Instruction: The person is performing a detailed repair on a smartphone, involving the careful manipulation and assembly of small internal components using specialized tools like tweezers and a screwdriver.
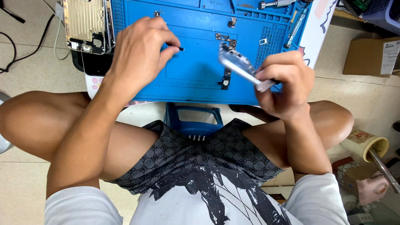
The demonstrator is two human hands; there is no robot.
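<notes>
Phone frame [241, 66], silvery, slim, held in the right hand [285, 85]. It is tilted, the far end up and toward the middle of the view, the near end buried in the closed fingers. It hangs above the blue work mat [196, 75], not touching it.

Left hand [139, 54] is apart from the frame, off to its left, over the mat's centre panel. Thumb and forefinger are pinched on a tiny dark part [181, 49]; too small to tell what kind. The other fingers are curled in.

Right hand: fingers wrapped shut around the frame's lower end, thumb on top.

On the mat, below and between the hands: a dark flex-cable piece [225, 81] just under the raised frame, another small part with a connector [226, 39] farther up, and a small metal bit [232, 21] near the top compartments. A white square bit [263, 41] lies on the ridged patch at the right.

Screwdrivers [293, 27] lie along the mat's right edge.

At the upper left, an opened gold phone housing [87, 25] rests on a dark device, beside the mat.

A blue plastic stool [192, 121] shows between the person's bare knees.

Cardboard box [371, 54] on the tiled floor at the right.
</notes>
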